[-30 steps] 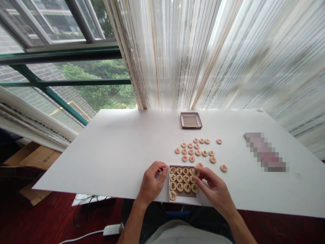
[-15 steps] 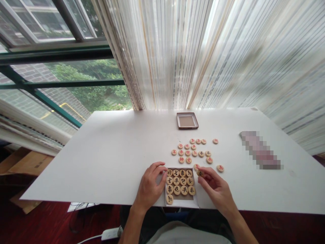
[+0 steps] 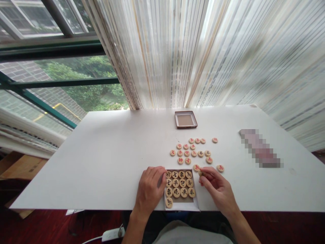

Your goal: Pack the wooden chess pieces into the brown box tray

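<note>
A shallow box (image 3: 196,204) stands at the table's near edge, holding rows of round wooden xiangqi pieces with black characters. My left hand (image 3: 150,188) is at the box's left side, its curled fingers on the far left corner and thumb along the wall. Just right of the box, my right hand (image 3: 217,186) pinches a small xiangqi piece (image 3: 201,174) between thumb and fingertips; its face is mostly hidden. Close beyond those fingertips lies a red-character piece (image 3: 196,167). Bare bottom shows in the box's near row, right of a single black piece (image 3: 169,202).
Loose pieces, mostly red like this one (image 3: 187,153), lie in rough rows beyond the box. Two black ones (image 3: 200,154) are among them. Farther back is a shallow lid (image 3: 186,120). A blurred-out pinkish object (image 3: 261,149) lies at the right of the white table (image 3: 101,162).
My left fingers have drawn closer together at the box's corner. My right hand still pinches the piece, now tilted so its character hardly shows. The camera view has shifted slightly.
</note>
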`<state>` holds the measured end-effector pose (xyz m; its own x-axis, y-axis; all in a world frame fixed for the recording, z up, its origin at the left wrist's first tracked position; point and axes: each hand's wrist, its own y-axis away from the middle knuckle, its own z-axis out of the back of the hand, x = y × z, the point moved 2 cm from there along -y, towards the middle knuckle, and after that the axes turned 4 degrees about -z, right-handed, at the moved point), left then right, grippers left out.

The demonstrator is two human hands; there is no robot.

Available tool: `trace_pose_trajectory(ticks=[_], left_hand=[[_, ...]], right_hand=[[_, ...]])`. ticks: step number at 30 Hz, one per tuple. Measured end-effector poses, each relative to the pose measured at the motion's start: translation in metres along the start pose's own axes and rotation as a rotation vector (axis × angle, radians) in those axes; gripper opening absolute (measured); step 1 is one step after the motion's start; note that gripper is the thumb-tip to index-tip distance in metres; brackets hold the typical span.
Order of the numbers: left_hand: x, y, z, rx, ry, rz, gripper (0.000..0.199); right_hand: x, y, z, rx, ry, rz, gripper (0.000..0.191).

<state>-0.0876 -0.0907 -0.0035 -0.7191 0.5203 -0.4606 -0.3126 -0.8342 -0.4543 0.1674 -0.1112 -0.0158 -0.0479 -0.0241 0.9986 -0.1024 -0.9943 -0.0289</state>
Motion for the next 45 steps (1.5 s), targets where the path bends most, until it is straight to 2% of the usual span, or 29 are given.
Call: trace_pose_trajectory(ticks=[11, 19, 26, 37, 45], left_hand=[[0.002, -0.003, -0.004, -0.02, -0.073, 0.016, 0.014], [0.004, -0.013, -0.003, 0.043, -0.028, 0.0, 0.013], [0.006, -0.011, -0.003, 0.031, -0.004, 0.0, 0.011], [0.006, -0.014, 0.0, 0.007, 0.084, 0.06, 0.012], [0.007, -0.013, -0.001, -0.008, 0.121, 0.07, 0.011]], right_hand=[[0.0, -0.002, 0.0, 0.028, -0.023, -0.007, 0.017], [-0.002, -0.003, 0.0, 0.036, -0.064, -0.025, 0.022], [-0.007, -0.002, -0.001, 0.081, -0.128, -0.088, 0.027], [-0.009, -0.002, -0.002, 0.092, -0.073, -0.082, 0.031], [-0.014, -0.002, 0.0, 0.103, -0.118, -0.116, 0.033]])
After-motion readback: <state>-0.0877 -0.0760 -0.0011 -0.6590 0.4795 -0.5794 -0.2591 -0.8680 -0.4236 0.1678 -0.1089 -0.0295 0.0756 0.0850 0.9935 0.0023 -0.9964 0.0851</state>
